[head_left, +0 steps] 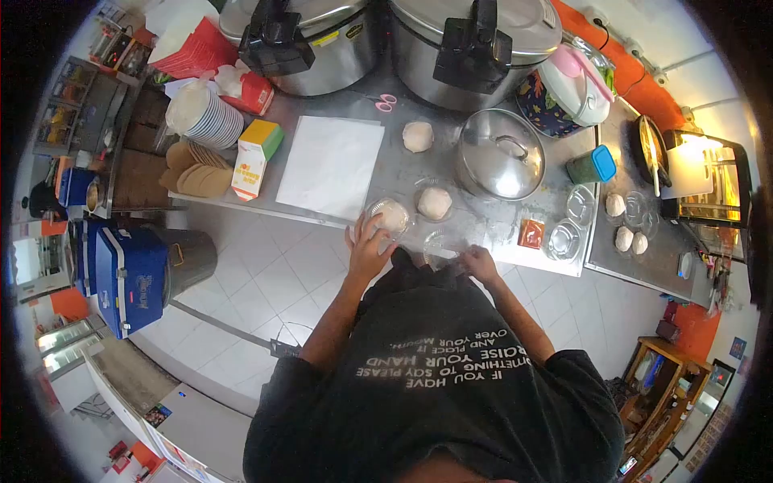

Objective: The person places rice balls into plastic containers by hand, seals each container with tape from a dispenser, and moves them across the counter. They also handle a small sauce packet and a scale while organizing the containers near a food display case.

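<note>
Left hand (369, 243) grips a clear container (405, 227) with a pale, rounded ball (393, 215).

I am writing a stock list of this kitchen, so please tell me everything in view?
Cookers: two, silver-black, table back
Pale balls: six, whitish, three main table, three right counter
Containers: several, clear, both surfaces
Paper: stack, white, table left
Carton: one, multicoloured, left of paper
Scissors: one, pink, before cookers
Lidded pot: one, silver, right of balls
Blue-lidded box: one, greenish, table right
Packet: one, red, front right
Pan: one, black, right counter
Oven: one, glowing, far right
Cooler: at least one, blue, left
Other clutter: uncounted, mixed, edges
Left hand: one, bare, at a ball's container
Right hand: one, bare, by clear container
</note>
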